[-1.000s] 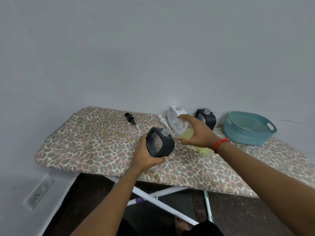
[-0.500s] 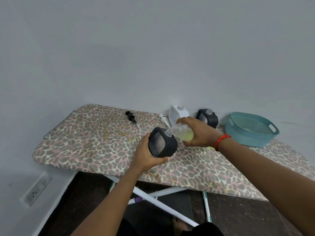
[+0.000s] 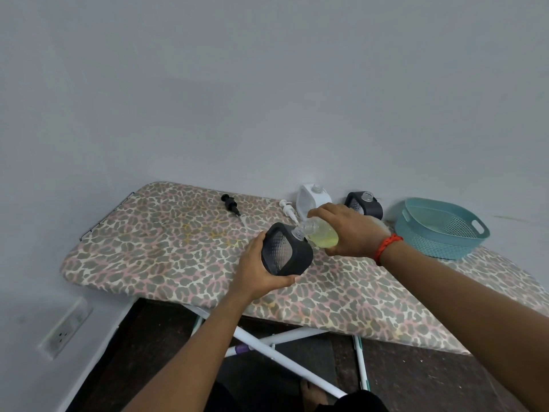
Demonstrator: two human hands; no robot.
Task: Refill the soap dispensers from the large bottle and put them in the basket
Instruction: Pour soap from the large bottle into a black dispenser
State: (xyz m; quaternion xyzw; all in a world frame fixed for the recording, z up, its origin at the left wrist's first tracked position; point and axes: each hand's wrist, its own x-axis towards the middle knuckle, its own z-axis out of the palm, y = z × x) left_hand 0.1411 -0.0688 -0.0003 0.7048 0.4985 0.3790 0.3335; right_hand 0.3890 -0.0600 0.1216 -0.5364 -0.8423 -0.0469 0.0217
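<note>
The left hand (image 3: 261, 272) is reaching forward from a bent arm, its grip wrapping the black dispenser (image 3: 286, 249) from below and from the left, thumb along the lower edge, holding it tilted above the leopard-print surface (image 3: 166, 248); the right hand (image 3: 349, 230), with a red band (image 3: 387, 246) at the wrist, is curling palm down, its grip closing around the large bottle (image 3: 319, 234) of yellow-green soap, tipping it sideways so that its clear neck is meeting the dispenser's open mouth; behind the hands, a white dispenser (image 3: 312, 199) and a second black dispenser (image 3: 364, 205) are standing uncapped by the wall; the teal basket (image 3: 442, 228) is sitting to the right; a black pump (image 3: 230, 203) and a white pump (image 3: 289, 211) are lying on the surface.
</note>
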